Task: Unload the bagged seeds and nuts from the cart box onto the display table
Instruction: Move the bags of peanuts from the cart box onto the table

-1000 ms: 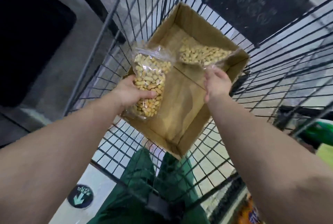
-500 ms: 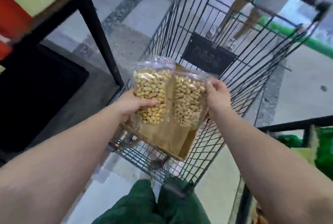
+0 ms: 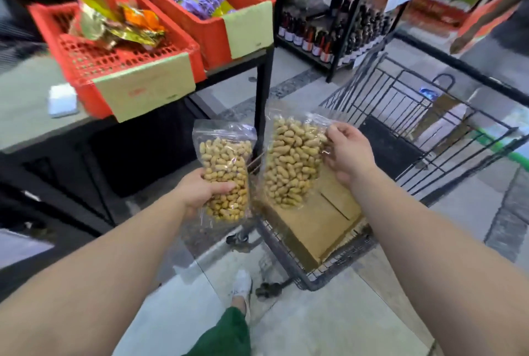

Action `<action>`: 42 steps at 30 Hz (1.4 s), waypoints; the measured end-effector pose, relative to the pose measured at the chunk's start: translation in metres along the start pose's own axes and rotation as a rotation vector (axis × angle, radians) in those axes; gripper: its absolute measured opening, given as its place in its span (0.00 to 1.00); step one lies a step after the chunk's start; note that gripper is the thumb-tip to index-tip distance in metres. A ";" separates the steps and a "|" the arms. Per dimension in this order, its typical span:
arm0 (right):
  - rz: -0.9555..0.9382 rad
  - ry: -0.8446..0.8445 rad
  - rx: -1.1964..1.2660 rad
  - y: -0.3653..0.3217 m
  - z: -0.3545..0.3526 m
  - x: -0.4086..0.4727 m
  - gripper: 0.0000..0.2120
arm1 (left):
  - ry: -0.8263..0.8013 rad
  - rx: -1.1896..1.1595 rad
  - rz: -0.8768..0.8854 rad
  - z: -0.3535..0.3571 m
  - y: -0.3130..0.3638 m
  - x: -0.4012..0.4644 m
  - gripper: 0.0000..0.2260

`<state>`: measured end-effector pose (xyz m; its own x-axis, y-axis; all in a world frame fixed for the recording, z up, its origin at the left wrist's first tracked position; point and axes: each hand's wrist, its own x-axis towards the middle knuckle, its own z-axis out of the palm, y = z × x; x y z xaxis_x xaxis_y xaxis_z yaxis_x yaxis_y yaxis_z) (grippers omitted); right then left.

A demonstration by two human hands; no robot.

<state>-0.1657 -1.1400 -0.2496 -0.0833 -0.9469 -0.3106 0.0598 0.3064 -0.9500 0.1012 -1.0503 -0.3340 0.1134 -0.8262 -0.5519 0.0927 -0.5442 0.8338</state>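
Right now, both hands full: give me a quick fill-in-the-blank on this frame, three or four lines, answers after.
1. Each hand holds a clear bag of ____.
2. The left hand grips its bag around the lower part, while the right hand pinches its bag near the ____.
3. The crates on the display table are ____ in colour.
4. The cardboard box sits inside the ____.

Answers: peanuts; top; red; cart
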 end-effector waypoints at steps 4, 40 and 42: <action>0.242 -0.468 -0.028 -0.003 0.057 -0.071 0.21 | 0.016 -0.110 -0.018 -0.015 -0.017 -0.052 0.23; -0.142 -0.874 -0.323 0.085 0.611 -0.323 0.23 | 0.687 -0.516 0.231 -0.549 -0.113 -0.330 0.33; -0.250 -0.796 -0.356 0.084 0.627 -0.316 0.23 | 0.674 -0.517 0.269 -0.555 -0.118 -0.322 0.34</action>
<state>0.4892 -0.8764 -0.2122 0.6675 -0.7369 -0.1068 -0.1902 -0.0301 -0.9813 0.6028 -0.6391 -0.2631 0.7382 -0.5669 -0.3657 0.3954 -0.0756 0.9154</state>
